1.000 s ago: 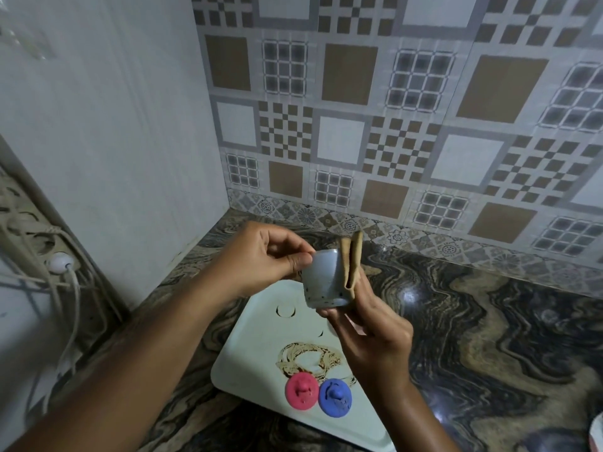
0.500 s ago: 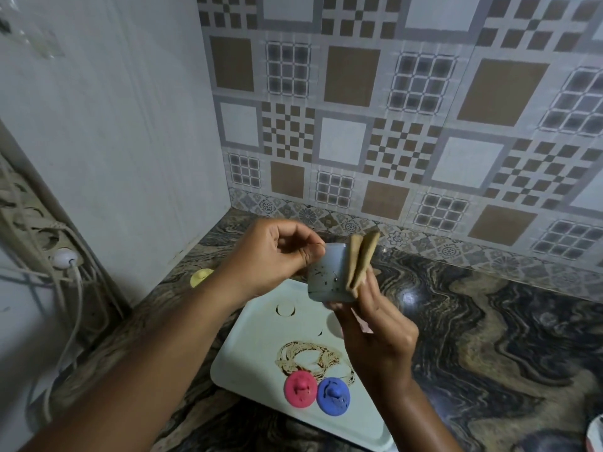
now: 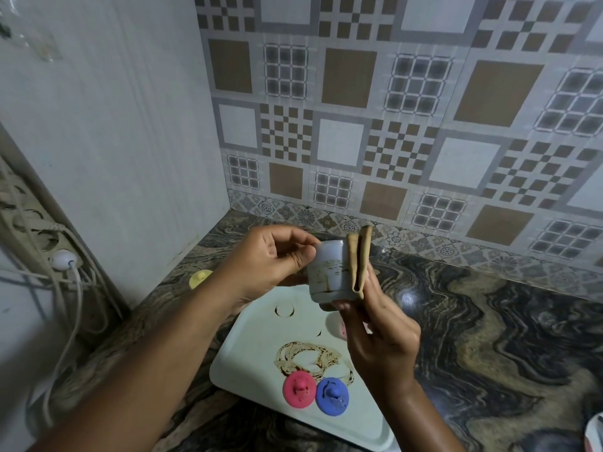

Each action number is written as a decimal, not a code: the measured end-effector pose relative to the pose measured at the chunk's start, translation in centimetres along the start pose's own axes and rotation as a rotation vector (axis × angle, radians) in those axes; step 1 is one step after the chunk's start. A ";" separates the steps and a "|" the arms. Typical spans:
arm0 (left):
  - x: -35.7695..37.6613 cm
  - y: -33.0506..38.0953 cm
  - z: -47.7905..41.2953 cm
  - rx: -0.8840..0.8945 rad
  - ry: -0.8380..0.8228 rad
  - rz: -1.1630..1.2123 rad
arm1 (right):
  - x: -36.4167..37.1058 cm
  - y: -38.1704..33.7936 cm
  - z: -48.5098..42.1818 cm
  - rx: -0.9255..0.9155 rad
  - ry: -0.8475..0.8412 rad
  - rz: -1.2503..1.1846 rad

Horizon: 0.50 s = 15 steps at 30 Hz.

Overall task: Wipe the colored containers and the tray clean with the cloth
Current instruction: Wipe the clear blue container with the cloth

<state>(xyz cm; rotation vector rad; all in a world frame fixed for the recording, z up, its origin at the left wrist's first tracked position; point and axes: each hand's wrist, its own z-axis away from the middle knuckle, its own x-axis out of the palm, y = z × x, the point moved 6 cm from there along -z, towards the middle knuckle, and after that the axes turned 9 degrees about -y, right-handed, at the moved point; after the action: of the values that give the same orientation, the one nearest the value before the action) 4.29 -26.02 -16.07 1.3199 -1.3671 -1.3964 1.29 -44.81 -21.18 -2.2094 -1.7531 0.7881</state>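
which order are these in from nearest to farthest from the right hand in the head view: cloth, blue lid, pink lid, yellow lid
1. cloth: held by the right hand against the pale blue container.
2. blue lid: on the tray, just below-left of that hand.
3. pink lid: beside the blue lid, on its left.
4. yellow lid: on the counter, beyond the tray's far left corner.

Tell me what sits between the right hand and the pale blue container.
The folded tan cloth, held by the right hand against the container's side; the head view shows it.
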 end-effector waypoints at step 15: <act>-0.5 1.0 -0.3 0.053 -0.016 -0.182 | -0.4 0.5 0.1 -0.003 -0.006 0.003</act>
<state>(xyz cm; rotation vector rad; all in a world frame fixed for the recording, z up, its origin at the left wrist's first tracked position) 4.55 -25.76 -14.95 1.5016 -1.3295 -1.5027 1.57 -45.30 -21.37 -2.2146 -1.7550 0.7943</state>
